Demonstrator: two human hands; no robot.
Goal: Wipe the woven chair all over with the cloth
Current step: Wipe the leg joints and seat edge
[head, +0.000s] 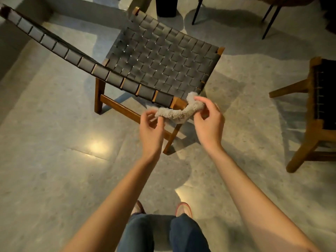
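The woven chair [160,60] has a dark strap seat and backrest on a brown wooden frame, and stands on the floor in front of me. A fluffy grey cloth [179,112] is stretched in the air between both hands, just in front of the chair's near right corner. My left hand [151,130] pinches the cloth's left end. My right hand [209,120] grips its bunched right end. The cloth hangs apart from the chair's seat.
A second wooden chair [312,113] with dark webbing stands at the right. Thin black metal legs [271,20] and a dark cylinder [166,6] stand beyond the chair. The floor [54,160] is pale speckled stone; my feet are at the bottom.
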